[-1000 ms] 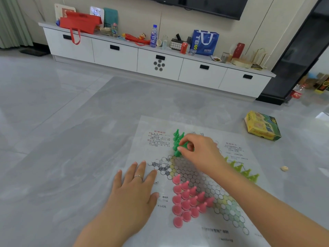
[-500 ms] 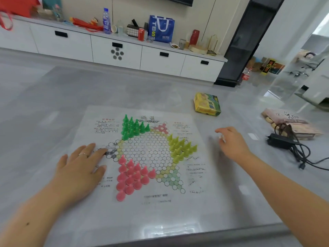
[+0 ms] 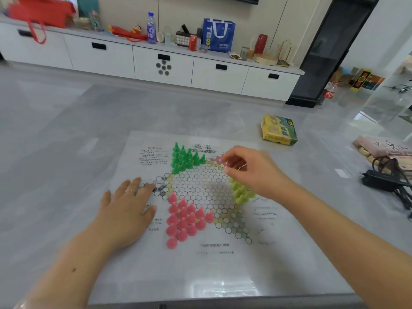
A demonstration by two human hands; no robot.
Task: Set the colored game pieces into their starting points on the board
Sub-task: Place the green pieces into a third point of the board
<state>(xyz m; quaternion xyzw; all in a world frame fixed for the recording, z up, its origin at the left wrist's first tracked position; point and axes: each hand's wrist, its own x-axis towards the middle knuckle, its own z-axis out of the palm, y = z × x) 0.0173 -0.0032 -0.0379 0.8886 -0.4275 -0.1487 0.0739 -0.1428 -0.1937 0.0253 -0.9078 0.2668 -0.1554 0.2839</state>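
The paper game board (image 3: 200, 248) lies flat on the grey table. Green pieces (image 3: 185, 158) fill its upper-left point, pink pieces (image 3: 185, 217) the lower-left point, and yellow-green pieces (image 3: 240, 192) the right point, partly under my right wrist. My right hand (image 3: 249, 170) hovers over the board's upper-right pink point (image 3: 217, 158), thumb and fingers curled in a pinch; what they hold is hidden. My left hand (image 3: 127, 210) rests flat on the board's left edge, fingers straight.
A yellow-green game box (image 3: 279, 130) lies beyond the board on the right. A black charger with cable (image 3: 379, 181) and a paper bag (image 3: 388, 150) sit at the far right. The table's near edge (image 3: 223, 299) is close to me.
My right hand left the green pieces, reached out to a small pale piece on the table at the right, then came back over the board's upper-right point with fingers pinched. The left hand stayed put.
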